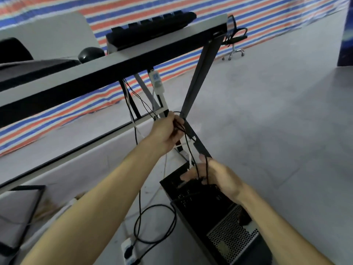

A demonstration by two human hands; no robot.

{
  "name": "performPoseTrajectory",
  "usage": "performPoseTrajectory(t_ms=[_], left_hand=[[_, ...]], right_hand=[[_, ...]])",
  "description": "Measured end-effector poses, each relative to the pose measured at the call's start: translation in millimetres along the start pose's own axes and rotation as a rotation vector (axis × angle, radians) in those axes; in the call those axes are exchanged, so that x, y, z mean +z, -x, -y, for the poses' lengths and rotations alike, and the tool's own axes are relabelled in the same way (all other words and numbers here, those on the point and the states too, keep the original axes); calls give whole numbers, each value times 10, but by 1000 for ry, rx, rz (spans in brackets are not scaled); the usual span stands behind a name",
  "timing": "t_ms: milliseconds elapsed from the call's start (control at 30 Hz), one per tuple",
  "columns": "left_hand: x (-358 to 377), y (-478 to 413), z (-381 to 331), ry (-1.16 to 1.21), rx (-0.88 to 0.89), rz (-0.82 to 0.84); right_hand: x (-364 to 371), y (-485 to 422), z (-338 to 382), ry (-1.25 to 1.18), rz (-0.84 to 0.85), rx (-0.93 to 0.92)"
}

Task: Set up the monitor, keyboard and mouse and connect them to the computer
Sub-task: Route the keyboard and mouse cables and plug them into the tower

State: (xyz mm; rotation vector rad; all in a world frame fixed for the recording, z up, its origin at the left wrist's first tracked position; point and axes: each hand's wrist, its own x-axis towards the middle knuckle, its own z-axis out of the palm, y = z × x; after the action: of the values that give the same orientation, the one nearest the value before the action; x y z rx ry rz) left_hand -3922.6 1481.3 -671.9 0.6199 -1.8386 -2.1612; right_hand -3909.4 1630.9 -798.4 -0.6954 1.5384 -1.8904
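Left hand (168, 131) bunches the limp cables (188, 148), right hand (215, 175) holds them at the computer (219, 217); I'd grip nearer their stiff ends.

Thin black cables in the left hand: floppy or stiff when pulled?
Likely floppy: the thin black cables loop and bend sharply where the left hand grips them, then run down to the right hand. Probably light: one hand bunches several. May snag, since strands cross beside the black metal desk leg.
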Motion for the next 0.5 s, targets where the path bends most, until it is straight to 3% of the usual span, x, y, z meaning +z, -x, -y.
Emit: performPoseTrajectory(t_ms=[100, 200, 267, 367, 433, 500], left_hand=[[-69, -162, -43, 137, 9, -104], [-164, -158, 142, 132, -4, -87], [-152, -77, 477, -121, -40, 64], [-23, 124, 956, -419, -105, 354], [66, 237, 1181, -436, -124, 501], [137, 353, 1338, -505, -32, 625]], right_hand=[[14, -10, 49, -215, -50, -44], [43, -54, 153, -550, -331, -114], [-34, -52, 213, -705, -494, -115], [-222, -45, 237, -928, -592, -104], [-348, -29, 227, -976, -653, -127], [-493, 12, 232, -975, -706, -150]])
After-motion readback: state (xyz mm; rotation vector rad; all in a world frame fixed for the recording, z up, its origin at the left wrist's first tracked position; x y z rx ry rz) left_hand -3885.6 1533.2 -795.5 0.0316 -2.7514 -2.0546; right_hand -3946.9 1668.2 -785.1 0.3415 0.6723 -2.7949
